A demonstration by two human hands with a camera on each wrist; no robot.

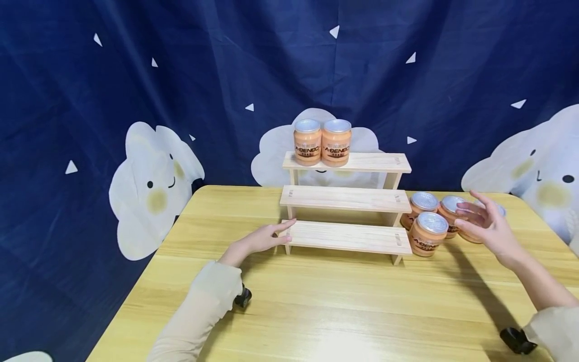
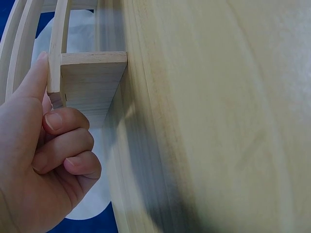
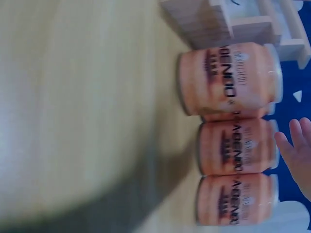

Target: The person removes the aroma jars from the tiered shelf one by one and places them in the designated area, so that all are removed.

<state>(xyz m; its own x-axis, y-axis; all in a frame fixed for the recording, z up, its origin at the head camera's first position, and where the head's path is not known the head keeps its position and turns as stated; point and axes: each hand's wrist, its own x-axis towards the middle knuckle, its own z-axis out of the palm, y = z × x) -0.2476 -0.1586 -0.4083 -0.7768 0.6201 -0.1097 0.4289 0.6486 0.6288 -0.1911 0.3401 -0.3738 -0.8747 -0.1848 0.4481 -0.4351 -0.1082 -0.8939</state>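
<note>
A three-tier wooden shelf [image 1: 346, 236] stands on the table. My left hand [image 1: 260, 239] pinches the left end of its lowest board [image 2: 57, 63], with thumb and fingers on the wood and the other fingers curled beneath. Two orange jars with silver lids, a left jar [image 1: 307, 143] and a right jar [image 1: 336, 144], stand side by side on the top tier's left part. Several matching jars cluster on the table right of the shelf, including a front jar [image 1: 426, 236]. My right hand [image 1: 493, 229], fingers spread and loosely bent, hovers by the rightmost jars and partly hides them.
The wooden table [image 1: 316, 301] stretches toward me in front of the shelf. A dark blue curtain [image 1: 217, 60] with white clouds and triangles hangs behind it. Black wrist straps show at both sleeves, the left strap [image 1: 243, 296] close above the tabletop.
</note>
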